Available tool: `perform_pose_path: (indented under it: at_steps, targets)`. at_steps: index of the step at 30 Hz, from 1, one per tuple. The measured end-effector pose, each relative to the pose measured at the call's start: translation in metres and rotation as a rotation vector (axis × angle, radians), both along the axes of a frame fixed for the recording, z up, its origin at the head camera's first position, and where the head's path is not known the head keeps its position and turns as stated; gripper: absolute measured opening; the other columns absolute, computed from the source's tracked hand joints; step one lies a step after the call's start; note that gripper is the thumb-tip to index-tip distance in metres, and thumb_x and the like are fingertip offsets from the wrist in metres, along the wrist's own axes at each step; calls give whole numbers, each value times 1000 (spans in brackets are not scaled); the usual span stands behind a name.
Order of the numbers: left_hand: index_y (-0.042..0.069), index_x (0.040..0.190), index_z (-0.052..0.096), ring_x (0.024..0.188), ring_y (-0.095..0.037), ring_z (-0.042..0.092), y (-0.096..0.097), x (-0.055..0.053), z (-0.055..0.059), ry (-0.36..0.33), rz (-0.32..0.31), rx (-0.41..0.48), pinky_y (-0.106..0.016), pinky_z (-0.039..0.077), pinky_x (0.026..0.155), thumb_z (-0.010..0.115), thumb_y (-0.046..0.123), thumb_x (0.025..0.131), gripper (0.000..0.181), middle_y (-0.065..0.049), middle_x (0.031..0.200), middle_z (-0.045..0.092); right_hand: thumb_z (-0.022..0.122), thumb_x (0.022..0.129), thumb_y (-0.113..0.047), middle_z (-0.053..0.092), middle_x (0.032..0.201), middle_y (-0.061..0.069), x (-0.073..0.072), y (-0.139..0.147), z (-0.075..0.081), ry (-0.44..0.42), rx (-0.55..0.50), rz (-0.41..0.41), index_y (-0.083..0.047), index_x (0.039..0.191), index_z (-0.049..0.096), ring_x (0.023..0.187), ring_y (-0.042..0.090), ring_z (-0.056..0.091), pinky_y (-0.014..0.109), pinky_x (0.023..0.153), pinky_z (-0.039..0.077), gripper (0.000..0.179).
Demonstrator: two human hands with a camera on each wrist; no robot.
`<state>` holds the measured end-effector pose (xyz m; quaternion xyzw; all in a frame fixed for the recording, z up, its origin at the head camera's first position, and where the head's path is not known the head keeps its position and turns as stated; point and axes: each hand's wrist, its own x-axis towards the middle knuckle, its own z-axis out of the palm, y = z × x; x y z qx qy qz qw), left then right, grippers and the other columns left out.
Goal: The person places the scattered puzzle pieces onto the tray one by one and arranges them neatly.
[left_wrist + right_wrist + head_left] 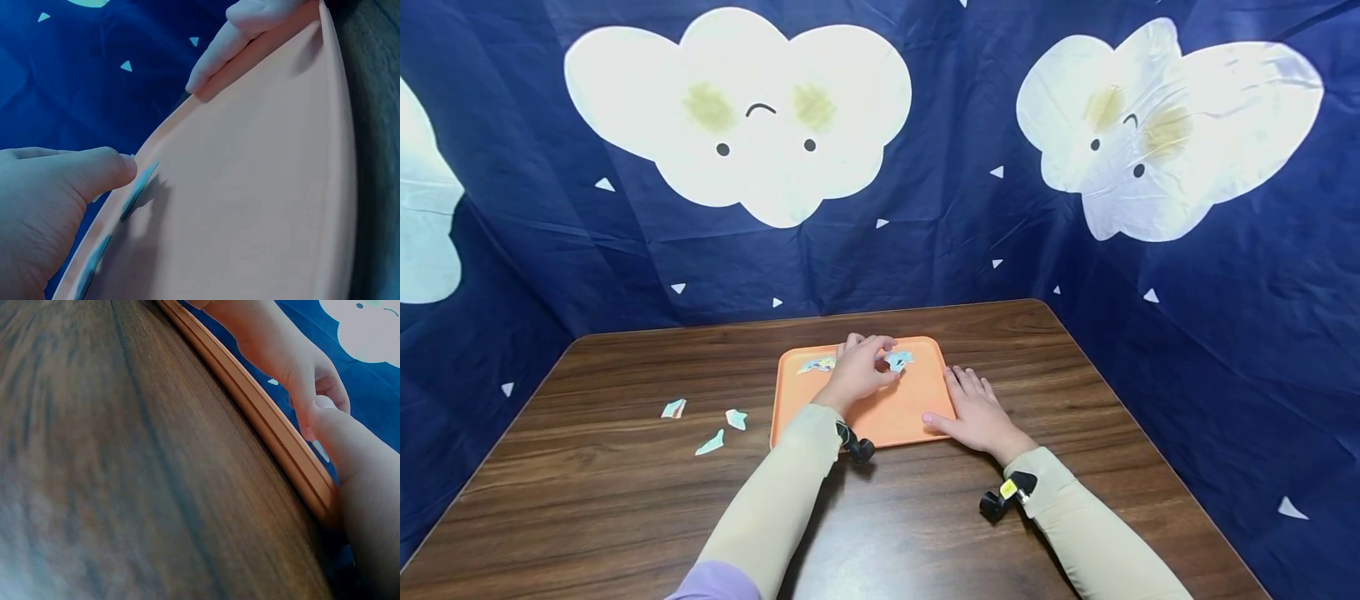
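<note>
An orange tray point(917, 408) lies on the table with irregular scraps of a printed picture on it. My left hand point(859, 377) is over the tray, its thumb and forefinger curved about the edges of a light-blue picture piece point(898, 361). In the left wrist view the thumb point(115, 169) is right at that piece point(139, 192). Another patterned piece point(817, 365) lies to the left, partly hidden by the hand. My right hand point(979, 412) rests flat at the tray's right edge, fingers straight, thumb on the rim.
Left of the tray, three loose pieces lie on the wooden table point(587, 467): one with a reddish-brown mark point(673, 408), a small pale one point(736, 419) and a long pointed one point(711, 442). A blue cloth point(940, 250) with white clouds hangs behind the table.
</note>
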<state>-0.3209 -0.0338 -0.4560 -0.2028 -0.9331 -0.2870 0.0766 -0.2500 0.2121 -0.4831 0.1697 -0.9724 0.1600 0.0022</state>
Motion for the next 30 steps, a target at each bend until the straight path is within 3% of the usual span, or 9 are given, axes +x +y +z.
perform_pose_path:
  at_steps: [8, 16, 30]
  targets:
    - [21, 131, 64, 113, -23, 44, 18, -3, -2, 47, 16, -35, -44, 31, 99, 84, 37, 82, 55, 7, 126, 67, 50, 90, -75, 27, 162, 25, 1, 0, 1, 20, -3, 5, -2, 160, 22, 152, 43, 17, 60, 119, 12, 104]
    - [22, 133, 63, 114, -23, 44, 34, -3, -5, 20, 34, -50, -43, 30, 99, 82, 38, 84, 55, 6, 131, 65, 49, 90, -75, 27, 162, 24, 2, 0, 1, 19, -10, 0, -2, 160, 22, 152, 42, 17, 60, 120, 11, 105]
    - [22, 130, 65, 120, -25, 44, 54, -8, -11, 40, 42, -114, -44, 33, 99, 80, 40, 86, 51, 5, 133, 64, 52, 90, -74, 27, 162, 25, 2, 0, 2, 33, -15, 2, -3, 160, 23, 151, 43, 18, 60, 120, 11, 104]
